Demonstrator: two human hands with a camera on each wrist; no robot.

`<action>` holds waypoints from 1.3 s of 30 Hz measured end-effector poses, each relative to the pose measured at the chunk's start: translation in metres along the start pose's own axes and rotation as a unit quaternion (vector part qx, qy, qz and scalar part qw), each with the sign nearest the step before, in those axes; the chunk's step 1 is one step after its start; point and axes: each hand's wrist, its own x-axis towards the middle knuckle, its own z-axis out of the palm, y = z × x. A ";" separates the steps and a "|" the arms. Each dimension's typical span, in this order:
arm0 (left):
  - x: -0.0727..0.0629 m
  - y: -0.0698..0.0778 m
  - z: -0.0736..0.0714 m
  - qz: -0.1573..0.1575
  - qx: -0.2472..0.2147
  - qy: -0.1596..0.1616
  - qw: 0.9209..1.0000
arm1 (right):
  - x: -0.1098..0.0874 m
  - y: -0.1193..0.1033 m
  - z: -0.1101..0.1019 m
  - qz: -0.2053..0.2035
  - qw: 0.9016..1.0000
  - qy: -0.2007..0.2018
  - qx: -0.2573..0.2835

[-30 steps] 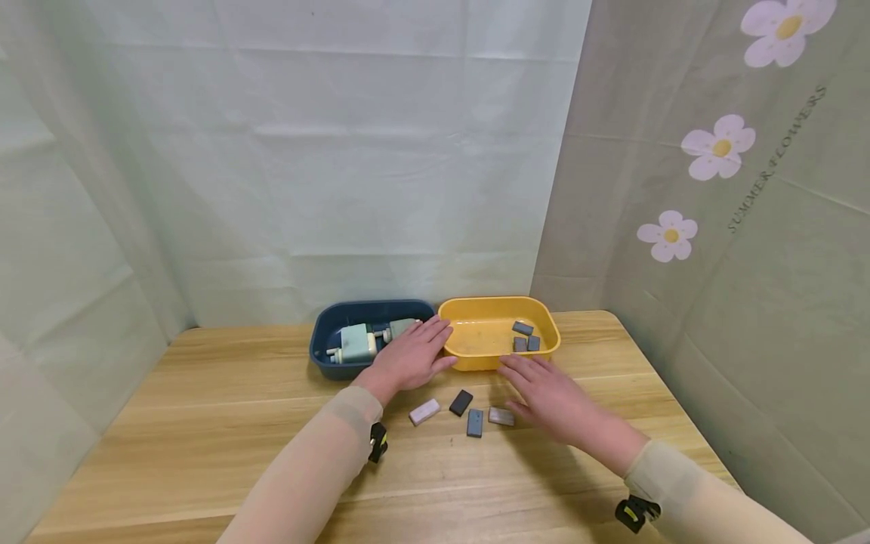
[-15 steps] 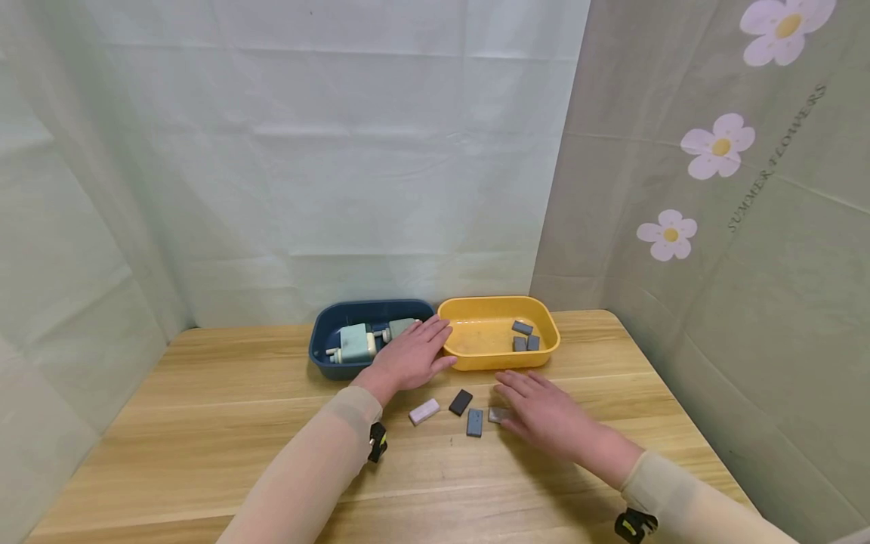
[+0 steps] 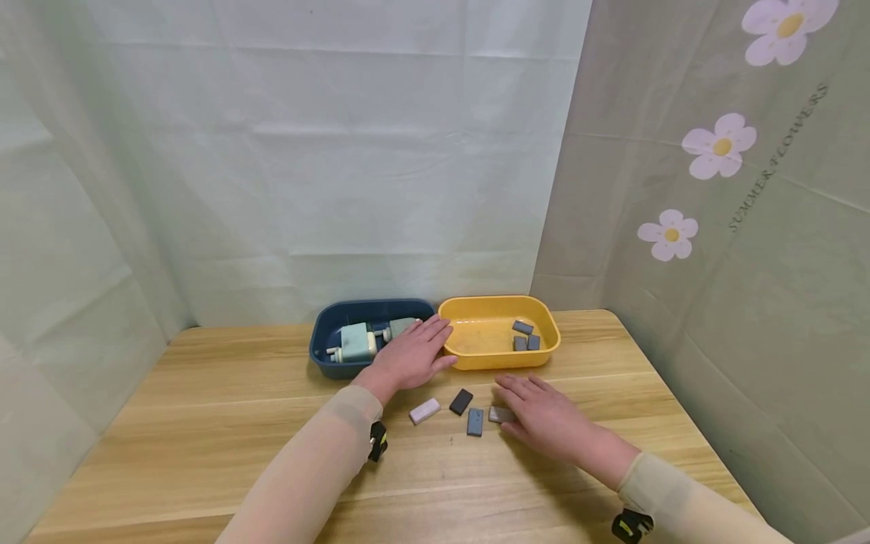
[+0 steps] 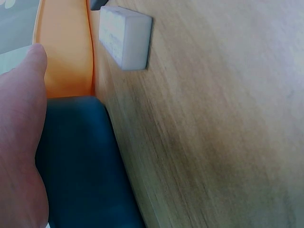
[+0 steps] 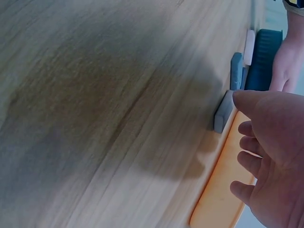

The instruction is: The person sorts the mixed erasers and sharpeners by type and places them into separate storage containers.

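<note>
My right hand point(image 3: 544, 417) is over a small grey-brown block point(image 3: 501, 415) on the table. Its thumb tip overlaps the block's edge in the right wrist view, and its other fingers are loosely bent with nothing between them. A blue-grey block point(image 3: 475, 422), a black block point(image 3: 461, 402) and a pale pinkish-white block point(image 3: 424, 412) lie just left of it. With straight fingers, my left hand point(image 3: 411, 357) reaches across the near right part of the dark blue bin point(image 3: 325, 370), fingertips right at the yellow bin's point(image 3: 485, 363) left rim.
Inside the blue bin lie pale green, boxy objects with cream parts point(image 3: 356, 344), one partly hidden by the left hand. Three grey blocks point(image 3: 519, 344) sit at the yellow bin's right end. Both bins stand side by side at the back edge of the wooden table point(image 3: 204, 423), before a hanging curtain.
The right hand has drawn back from the yellow bin's front rim and now partly covers the grey-brown block. The left hand, blocks and bins stay in place.
</note>
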 end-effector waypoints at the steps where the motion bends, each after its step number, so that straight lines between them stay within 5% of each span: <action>1: 0.000 0.000 0.000 0.001 0.000 0.000 1.000 | 0.000 0.000 0.000 0.000 1.000 0.001 0.001; 39: -0.002 0.002 -0.002 -0.001 0.007 -0.003 1.000 | -0.001 0.005 0.016 -0.001 1.000 -0.002 -0.016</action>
